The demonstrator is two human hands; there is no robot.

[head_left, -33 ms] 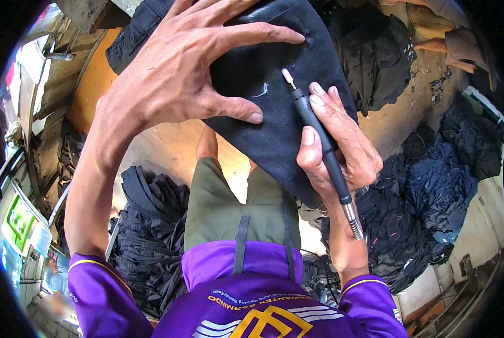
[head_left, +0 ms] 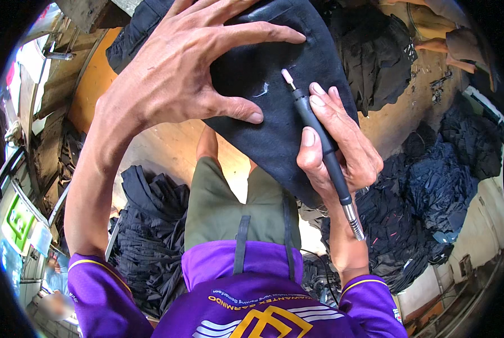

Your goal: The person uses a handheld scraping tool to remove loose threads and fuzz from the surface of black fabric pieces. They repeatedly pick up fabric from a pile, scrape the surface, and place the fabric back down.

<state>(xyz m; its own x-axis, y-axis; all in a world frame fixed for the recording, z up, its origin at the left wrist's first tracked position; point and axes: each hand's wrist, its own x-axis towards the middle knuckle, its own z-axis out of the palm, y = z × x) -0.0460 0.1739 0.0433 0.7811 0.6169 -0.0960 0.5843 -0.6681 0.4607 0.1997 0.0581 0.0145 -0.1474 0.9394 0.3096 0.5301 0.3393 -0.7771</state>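
My left hand [head_left: 187,76] lies with fingers spread on a black cloth [head_left: 280,149], which looks drawn smooth over a rounded, tapering support. Some of those fingertips run out of view at the top. Between finger and thumb, a pale wispy mark or bit of thread [head_left: 262,90] shows on the fabric. My right hand [head_left: 353,149] is closed around a pen-shaped rotary grinder [head_left: 316,121] with a black body and a metal spring at its back end. Its small pink tip points up and left, over the cloth; whether it touches, I cannot tell.
Dark cloth heaps lie left of my legs [head_left: 150,231], on the right [head_left: 443,180], and beyond the work [head_left: 375,62]. A thin black cord [head_left: 332,281] hangs by my right side. Another person's limb [head_left: 435,48] shows at upper right; a blurred person [head_left: 57,304] is at lower left.
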